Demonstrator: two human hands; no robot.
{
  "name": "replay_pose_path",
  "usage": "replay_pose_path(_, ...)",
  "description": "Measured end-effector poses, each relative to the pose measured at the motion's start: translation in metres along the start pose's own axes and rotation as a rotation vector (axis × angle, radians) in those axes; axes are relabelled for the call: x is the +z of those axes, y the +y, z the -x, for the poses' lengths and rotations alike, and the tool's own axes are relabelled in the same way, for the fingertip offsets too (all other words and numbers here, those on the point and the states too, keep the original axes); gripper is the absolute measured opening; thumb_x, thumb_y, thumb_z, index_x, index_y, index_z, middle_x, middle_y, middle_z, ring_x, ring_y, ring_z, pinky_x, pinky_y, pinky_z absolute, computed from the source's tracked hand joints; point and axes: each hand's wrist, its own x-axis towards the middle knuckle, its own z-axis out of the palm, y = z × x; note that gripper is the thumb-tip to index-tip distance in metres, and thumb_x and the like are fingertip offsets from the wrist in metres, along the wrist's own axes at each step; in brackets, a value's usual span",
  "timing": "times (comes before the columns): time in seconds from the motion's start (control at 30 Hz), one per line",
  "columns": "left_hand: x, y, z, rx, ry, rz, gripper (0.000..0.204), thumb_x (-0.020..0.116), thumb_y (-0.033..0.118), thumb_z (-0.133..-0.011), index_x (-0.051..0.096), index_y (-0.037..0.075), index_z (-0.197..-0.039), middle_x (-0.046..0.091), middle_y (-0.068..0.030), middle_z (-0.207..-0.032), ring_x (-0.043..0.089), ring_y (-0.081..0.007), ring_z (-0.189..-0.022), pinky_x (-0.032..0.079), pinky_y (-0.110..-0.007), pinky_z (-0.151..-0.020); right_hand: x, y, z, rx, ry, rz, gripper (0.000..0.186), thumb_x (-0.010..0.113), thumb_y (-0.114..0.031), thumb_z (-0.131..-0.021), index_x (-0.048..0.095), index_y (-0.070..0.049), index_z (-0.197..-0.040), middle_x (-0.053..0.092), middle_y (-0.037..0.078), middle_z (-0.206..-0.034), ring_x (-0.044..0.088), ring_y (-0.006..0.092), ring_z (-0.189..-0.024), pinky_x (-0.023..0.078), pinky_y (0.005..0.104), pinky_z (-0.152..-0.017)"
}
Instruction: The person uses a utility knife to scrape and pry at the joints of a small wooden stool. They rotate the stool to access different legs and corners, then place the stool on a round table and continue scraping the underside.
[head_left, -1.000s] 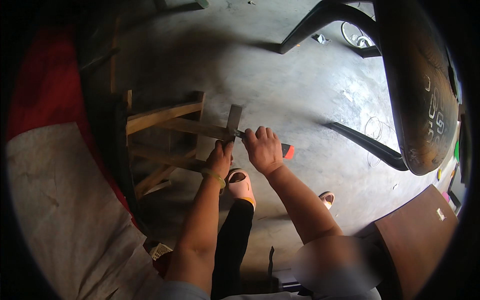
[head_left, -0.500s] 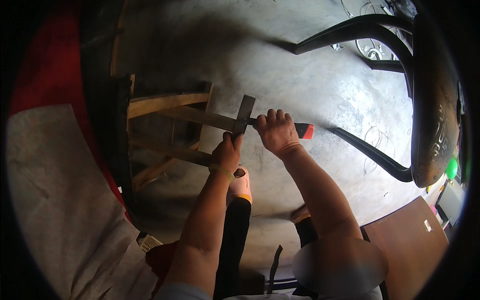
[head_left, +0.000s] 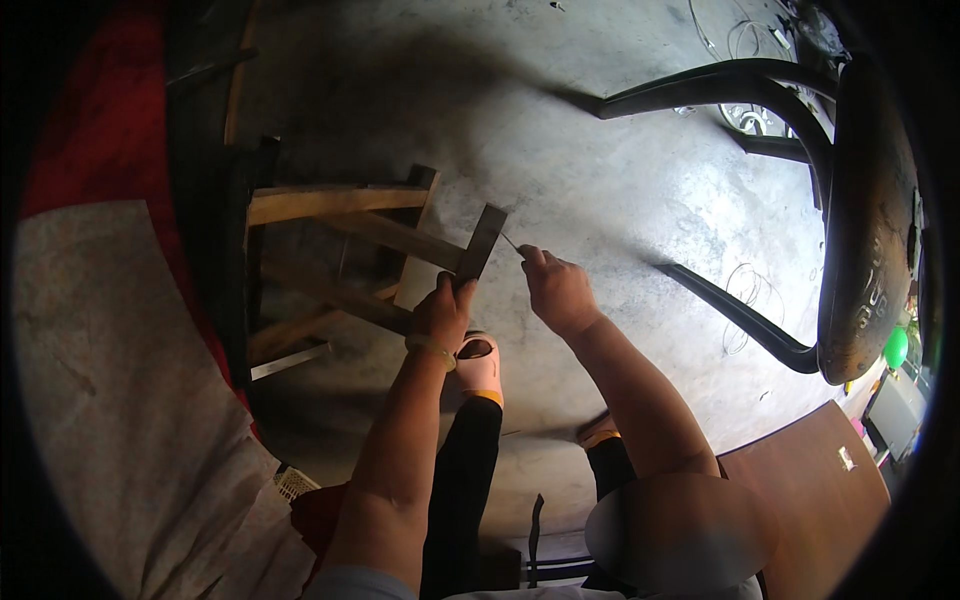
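My left hand [head_left: 440, 312], a bangle at its wrist, is closed on the lower end of a short, dark flat piece [head_left: 484, 236], held at a slant where a slat [head_left: 390, 235] of the wooden frame [head_left: 338, 198] reaches it. To its right, my right hand [head_left: 560, 292] is closed round a tool whose thin shaft [head_left: 510, 242] points up-left toward the top part of that piece; its handle is hidden in my fingers. My left foot in a pink slipper [head_left: 480, 372] is below the hands.
A dark chair [head_left: 860, 230] with curved black legs lies at the right, wires behind it. Red cloth [head_left: 95, 120] and pale fabric [head_left: 110, 340] line the left. A brown board [head_left: 810, 470] is at lower right, a green round object [head_left: 895, 347] at far right.
The red-tipped handle, earlier sticking out right of my right hand, is now out of sight, and the tool has turned to point up-left. My right hand has dropped slightly.
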Motion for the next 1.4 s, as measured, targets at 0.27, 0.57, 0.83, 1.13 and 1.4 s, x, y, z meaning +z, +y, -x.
replay_pose_path(0.27,-0.006,0.002,-0.002,-0.034,-0.018,-0.039,0.044,0.040,0.049,-0.093,0.045,0.007,-0.103,0.064,-0.0228,-0.082,0.060,-0.0442,-0.080,0.047,-0.053,-0.067,-0.006,-0.024,-0.021,-0.054,-0.132,0.219,0.013,0.052,-0.010,-0.079,0.052,-0.005,-0.091,0.058,0.010,-0.084,0.063,0.0246,-0.076,0.052,0.0361,-0.061)
replay_pose_path(0.57,-0.010,0.010,0.003,-0.034,-0.049,-0.075,0.043,0.042,0.047,-0.093,0.047,0.006,-0.104,0.064,-0.0237,-0.083,0.060,-0.0438,-0.080,0.046,-0.052,-0.067,-0.032,0.022,-0.056,0.270,-0.006,0.361,0.007,0.048,-0.014,-0.088,0.051,-0.008,-0.087,0.058,0.008,-0.077,0.063,0.0241,-0.065,0.052,0.0356,-0.052)
replay_pose_path(0.83,-0.002,0.012,0.002,-0.006,-0.018,-0.118,0.042,0.044,0.048,-0.093,0.047,0.006,-0.099,0.065,-0.0207,-0.080,0.061,-0.0422,-0.077,0.048,-0.051,-0.066,0.003,-0.010,-0.016,-0.102,0.005,0.362,0.006,0.054,-0.013,-0.078,0.051,-0.009,-0.082,0.055,0.007,-0.074,0.061,0.0221,-0.063,0.051,0.0337,-0.051)
replay_pose_path(1.13,-0.001,0.007,0.002,0.014,0.004,-0.083,0.040,0.045,0.046,-0.093,0.047,0.006,-0.098,0.064,-0.0200,-0.079,0.061,-0.0416,-0.076,0.048,-0.051,-0.065,-0.022,0.036,-0.057,0.247,-0.086,0.412,0.012,0.044,-0.016,-0.092,0.053,-0.009,-0.091,0.061,0.011,-0.081,0.065,0.0261,-0.065,0.052,0.0368,-0.053)
replay_pose_path(1.4,0.005,0.008,0.000,-0.042,-0.030,-0.062,0.039,0.045,0.045,-0.093,0.046,0.007,-0.099,0.064,-0.0208,-0.079,0.061,-0.0429,-0.077,0.047,-0.051,-0.065,-0.009,-0.010,-0.010,-0.031,-0.091,0.352,0.008,0.055,-0.012,-0.077,0.052,-0.008,-0.083,0.056,0.007,-0.076,0.062,0.0219,-0.065,0.051,0.0339,-0.052)
